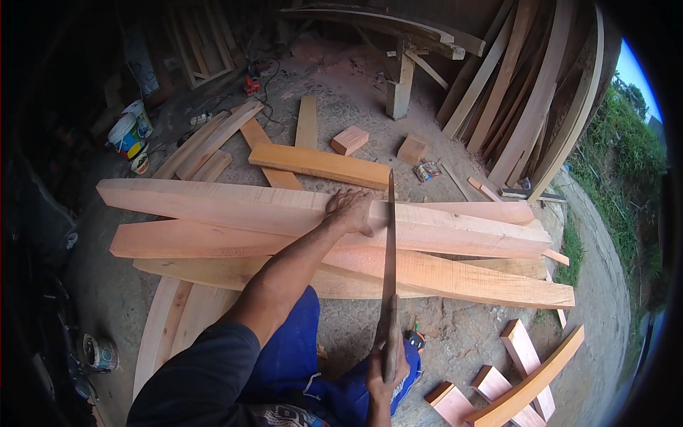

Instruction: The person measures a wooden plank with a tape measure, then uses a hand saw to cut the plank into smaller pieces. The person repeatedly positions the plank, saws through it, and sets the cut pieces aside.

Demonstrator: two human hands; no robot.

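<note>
Planks lie stacked crosswise on a dirt yard, and the top plank (299, 206) is where both hands are busy. Left hand (350, 211) rests on its upper face, palm down, fingers curled over the far edge, pressing rather than gripping; prob. to steady the board so it doesn't shift. Right hand (386, 361) is closed round the handle of a long thin blade (390, 242), likely a handsaw seen edge-on. Blade runs away from the person and crosses the top plank just right of the left hand, w/ its tip past the far edge. It stands on edge, square across the plank.

2 more long planks (455, 274) sit under the top 1, fanned out as a bed. Blue trousers (295, 356) show at the bottom. Around: short offcut blocks (349, 139), curved pieces (530, 384) lower right, boards leaning on the shed wall (519, 92), paint tins (128, 132) on the left.
</note>
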